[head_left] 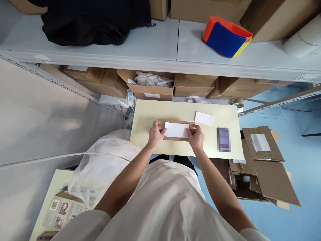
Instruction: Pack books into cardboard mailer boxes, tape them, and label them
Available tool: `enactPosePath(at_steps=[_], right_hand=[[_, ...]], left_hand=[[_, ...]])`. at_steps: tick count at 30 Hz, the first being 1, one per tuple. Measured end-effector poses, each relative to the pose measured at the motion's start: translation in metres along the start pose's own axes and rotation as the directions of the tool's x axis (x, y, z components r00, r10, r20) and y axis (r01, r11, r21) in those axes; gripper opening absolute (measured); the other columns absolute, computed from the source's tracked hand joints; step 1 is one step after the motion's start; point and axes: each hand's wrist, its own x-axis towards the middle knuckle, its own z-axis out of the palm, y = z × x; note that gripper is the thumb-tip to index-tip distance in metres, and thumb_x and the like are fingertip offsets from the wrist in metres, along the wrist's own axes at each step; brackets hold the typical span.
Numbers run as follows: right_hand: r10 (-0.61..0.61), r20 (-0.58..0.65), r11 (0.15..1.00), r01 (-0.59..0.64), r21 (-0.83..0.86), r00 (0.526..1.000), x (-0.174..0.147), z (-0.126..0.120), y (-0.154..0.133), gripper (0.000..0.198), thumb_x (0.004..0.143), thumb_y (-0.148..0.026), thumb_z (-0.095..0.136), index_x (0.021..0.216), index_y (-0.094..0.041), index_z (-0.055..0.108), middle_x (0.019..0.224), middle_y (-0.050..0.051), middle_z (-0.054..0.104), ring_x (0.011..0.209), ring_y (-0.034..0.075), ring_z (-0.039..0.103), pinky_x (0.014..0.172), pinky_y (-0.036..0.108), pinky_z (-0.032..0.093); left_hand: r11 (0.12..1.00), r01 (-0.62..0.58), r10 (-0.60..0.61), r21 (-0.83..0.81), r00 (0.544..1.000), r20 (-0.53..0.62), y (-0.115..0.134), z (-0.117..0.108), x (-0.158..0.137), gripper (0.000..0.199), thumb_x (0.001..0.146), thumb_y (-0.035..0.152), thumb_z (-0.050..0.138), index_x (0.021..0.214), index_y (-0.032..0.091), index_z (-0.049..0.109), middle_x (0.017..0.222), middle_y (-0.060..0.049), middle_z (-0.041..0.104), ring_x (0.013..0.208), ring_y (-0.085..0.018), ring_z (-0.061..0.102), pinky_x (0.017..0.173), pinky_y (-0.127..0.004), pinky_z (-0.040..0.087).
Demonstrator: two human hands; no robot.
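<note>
A white rectangular label (176, 130) lies over a flat brown cardboard box (173, 139) on the pale yellow table (150, 108). My left hand (155, 134) pinches the label's left end, thumb on top, while its fingers rest at the cardboard's left side. At the opposite end my right hand (195, 137) pinches the label between thumb and fingers, close to the cardboard's right edge. Behind my right hand sits a stack of white labels (204, 118). A blurred purple phone-like object (223, 139) lies farther right on the table.
Cardboard boxes line the lower shelf, one open box (152, 89) filled with white items. Above hangs a grey shelf (160, 43) with a blue and orange holder (225, 38). A translucent bag (100, 164) stands left; flattened cartons (271, 177) are piled right. A cable (75, 154) crosses the left side.
</note>
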Motion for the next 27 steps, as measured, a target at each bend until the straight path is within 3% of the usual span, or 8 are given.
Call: enactPosePath(at_steps=[8,15,22,25,27], right_hand=[[-0.058,-0.021,0.996,0.056,-0.071,0.998,0.000,0.004,0.002,0.032,0.082,-0.045,0.051,0.102,-0.021,0.055,0.081,0.004,0.071,0.070,0.020,0.062,0.066,0.031,0.042],[-0.105,-0.023,0.978,0.099,-0.182,0.994,-0.003,0.012,0.007,0.026,0.084,-0.039,0.050,0.102,-0.020,0.056,0.079,0.004,0.069,0.072,0.019,0.061,0.064,0.029,0.039],[-0.253,-0.074,0.915,0.214,-0.343,0.965,0.000,0.017,0.017,0.028,0.085,-0.036,0.049,0.108,-0.020,0.055,0.093,0.008,0.062,0.083,0.021,0.056,0.060,0.027,0.038],[-0.316,-0.097,0.898,0.265,-0.350,0.944,-0.001,0.012,0.020,0.030,0.088,-0.034,0.044,0.112,-0.018,0.054,0.099,0.011,0.058,0.087,0.023,0.054,0.065,0.031,0.042],[-0.402,-0.080,0.857,0.344,-0.383,0.912,-0.007,0.010,0.018,0.030,0.091,-0.029,0.040,0.114,-0.016,0.055,0.103,0.014,0.059,0.093,0.024,0.054,0.074,0.035,0.043]], left_hand=[[0.996,-0.086,0.086,0.025,0.996,0.005,-0.005,0.003,-0.003,0.030,0.080,0.023,0.060,0.106,0.020,0.045,0.080,-0.004,0.069,0.080,-0.022,0.067,0.073,-0.032,0.046],[0.991,-0.085,0.083,0.108,0.996,0.022,-0.003,0.002,-0.008,0.024,0.083,0.024,0.057,0.104,0.019,0.045,0.080,-0.005,0.068,0.077,-0.022,0.066,0.070,-0.032,0.045],[0.959,-0.090,0.101,0.267,0.995,-0.028,-0.007,-0.001,-0.002,0.039,0.077,0.025,0.065,0.109,0.018,0.046,0.079,-0.004,0.063,0.081,-0.023,0.063,0.067,-0.031,0.046],[0.941,-0.173,0.201,0.293,0.977,-0.068,-0.009,-0.005,-0.001,0.031,0.077,0.024,0.064,0.104,0.017,0.051,0.087,-0.007,0.063,0.088,-0.024,0.061,0.074,-0.034,0.048],[0.887,-0.322,0.347,0.332,0.938,-0.017,-0.006,-0.004,-0.004,0.020,0.082,0.023,0.056,0.101,0.018,0.055,0.097,-0.010,0.064,0.097,-0.025,0.059,0.083,-0.037,0.046]])
